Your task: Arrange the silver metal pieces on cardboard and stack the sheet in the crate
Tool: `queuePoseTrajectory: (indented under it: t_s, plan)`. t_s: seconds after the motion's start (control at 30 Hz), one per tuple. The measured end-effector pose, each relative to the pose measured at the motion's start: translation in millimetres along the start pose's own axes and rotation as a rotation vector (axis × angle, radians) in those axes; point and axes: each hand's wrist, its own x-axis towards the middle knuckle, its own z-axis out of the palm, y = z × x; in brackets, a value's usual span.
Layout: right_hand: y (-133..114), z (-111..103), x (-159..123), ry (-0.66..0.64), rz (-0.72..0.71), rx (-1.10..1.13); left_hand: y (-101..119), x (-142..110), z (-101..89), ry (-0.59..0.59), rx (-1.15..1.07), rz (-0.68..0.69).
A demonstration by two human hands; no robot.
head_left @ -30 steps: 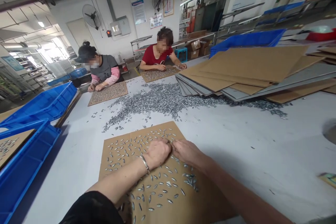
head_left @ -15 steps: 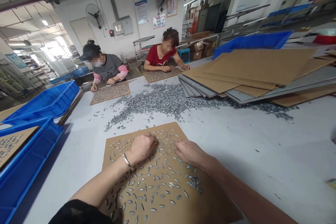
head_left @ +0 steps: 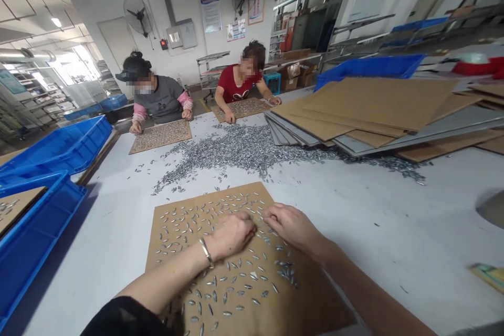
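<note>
A brown cardboard sheet (head_left: 220, 320) lies before me, dotted with small grey spindle-shaped metal pieces (head_left: 227, 298), mostly spaced apart. Over its upper middle is my left hand (head_left: 233, 233), a bangle on its wrist, fingers curled down towards the sheet. My right hand (head_left: 291, 224) is just to the right, at the sheet's right side, thumb and fingers pinched together. Whatever either hand's fingertips hold is hidden. Below the right hand, a small cluster of metal pieces (head_left: 287, 273) sits close together on the cardboard.
A large heap of metal pieces (head_left: 232, 149) spreads across the white table (head_left: 378, 257). Stacked cardboard sheets (head_left: 366, 100) stand at the right, blue bins (head_left: 43, 241) at the left. Across the table, two people work at boards (head_left: 161, 135) covered with pieces.
My left hand has moved right and slightly down over the cardboard, nearer my right hand. The right hand has shifted little. The camera view has turned slightly to the right.
</note>
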Motion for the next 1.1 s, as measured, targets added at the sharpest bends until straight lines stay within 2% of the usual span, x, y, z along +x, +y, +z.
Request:
queuePoseTrajectory:
  t_s: [0.2,0.4,0.67,0.87,1.1]
  plan:
    - [-10,7,-3,-0.144,-0.057,-0.199,14,17,14.4,-0.059,0.107,-0.010]
    - [-9,12,-2,-0.107,-0.057,-0.166,12,12,10.8,-0.066,0.192,-0.001]
    - [-6,13,-12,-0.073,-0.067,-0.154,10,8,10.3,-0.139,0.285,0.083]
    - [-7,12,-32,-0.112,-0.069,-0.154,4,-6,-3.5,-0.083,0.292,0.077]
    - [-17,29,-45,-0.091,-0.018,-0.217,-19,-25,-14.6,-0.008,0.279,0.021]
